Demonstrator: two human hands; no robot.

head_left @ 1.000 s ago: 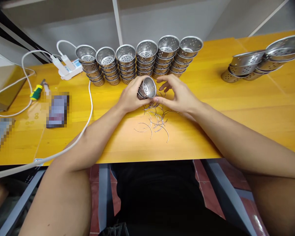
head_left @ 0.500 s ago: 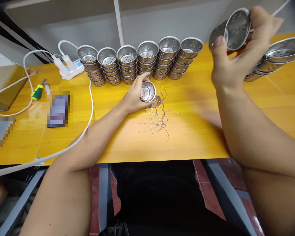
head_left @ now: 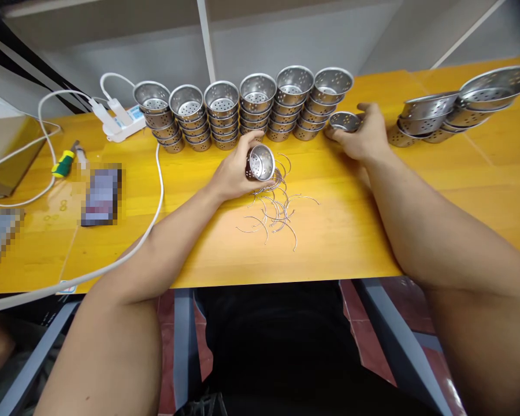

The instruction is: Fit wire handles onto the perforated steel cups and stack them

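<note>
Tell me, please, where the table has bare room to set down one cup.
Bare table: near edge between the forearms, in front of the wires; also right of the right forearm, in front of the right-hand stacks. Crowded: the wires by the left hand, the back row of cup stacks, and the left side with power strip and screwdriver.

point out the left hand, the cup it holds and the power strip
Left hand (head_left: 234, 171): head view, back of the hand
Held cup (head_left: 260, 163): head view, inside of the cup
Power strip (head_left: 132, 123): head view, white casing
</note>
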